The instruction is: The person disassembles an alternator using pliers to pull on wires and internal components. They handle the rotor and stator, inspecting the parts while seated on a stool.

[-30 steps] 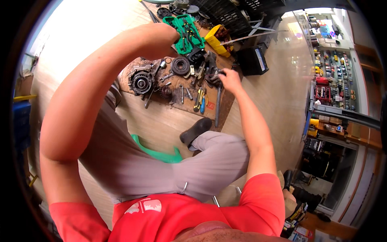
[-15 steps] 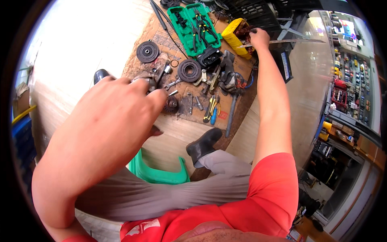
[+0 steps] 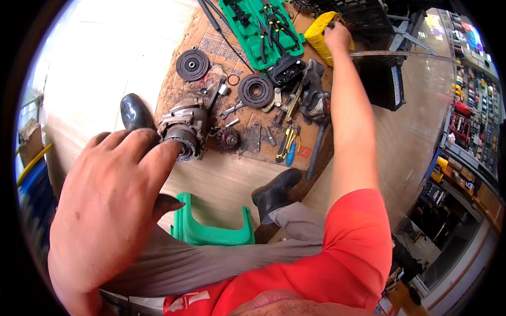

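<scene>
My left hand (image 3: 110,195) hovers in the near left, back upward, thumb held apart from bent fingers; nothing shows in it. Its fingertips overlap a greasy metal machine housing (image 3: 187,124), and I cannot tell whether they touch it. A toothed metal rotor (image 3: 229,138) lies beside the housing. At the far right my right arm is stretched out, and my right hand (image 3: 338,38) is closed on the rim of a tilted yellow plastic container (image 3: 318,36). Its inside is mostly hidden. Two round black pulleys (image 3: 192,65) lie on the cardboard (image 3: 208,39).
An open green tool case (image 3: 253,50) with pliers lies at the back. Dark work gloves (image 3: 314,92), screwdrivers (image 3: 290,152), wrenches and sockets are spread over the cardboard. Black crates (image 3: 363,34) stand beyond the yellow container. A green plastic stool (image 3: 216,234) is near my legs.
My left hand has dropped nearer and leftward, uncovering the metal housing. The yellow container has turned with my right hand at it, so its dark contents are now mostly out of sight.
</scene>
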The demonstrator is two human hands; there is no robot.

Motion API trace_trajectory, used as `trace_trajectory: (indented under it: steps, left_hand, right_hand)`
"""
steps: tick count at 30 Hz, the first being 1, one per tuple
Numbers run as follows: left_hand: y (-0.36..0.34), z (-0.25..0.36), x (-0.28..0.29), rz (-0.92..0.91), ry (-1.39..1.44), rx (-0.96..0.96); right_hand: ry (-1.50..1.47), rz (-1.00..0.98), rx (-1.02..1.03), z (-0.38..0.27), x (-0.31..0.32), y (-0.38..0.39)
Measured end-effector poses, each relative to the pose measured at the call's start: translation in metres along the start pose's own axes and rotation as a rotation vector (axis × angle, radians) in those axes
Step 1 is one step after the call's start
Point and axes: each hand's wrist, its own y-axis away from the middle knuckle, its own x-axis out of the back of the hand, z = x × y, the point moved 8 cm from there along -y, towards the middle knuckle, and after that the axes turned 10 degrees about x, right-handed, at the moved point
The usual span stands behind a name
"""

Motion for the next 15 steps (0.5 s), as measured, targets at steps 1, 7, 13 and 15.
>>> trace_trajectory:
  steps: [1, 7, 13, 15]
  left_hand:
    - [0.002, 0.000, 0.002, 0.006, 0.008, 0.002]
    - [0.018, 0.001, 0.012, 0.141, -0.110, -0.064]
    - [0.037, 0.024, 0.020, 0.488, -0.035, -0.248]
    - [0.036, 0.027, 0.010, 0.411, -0.101, -0.204]
  right_hand:
    - [-0.068, 0.090, 0.007, -0.012, 0.010, 0.014]
    - [-0.454, 0.225, -0.018, -0.084, 0.047, 0.149]
    - [-0.611, -0.103, -0.139, -0.128, -0.016, 0.328]
    - [-0.601, -0.154, -0.291, -0.133, -0.042, 0.384]
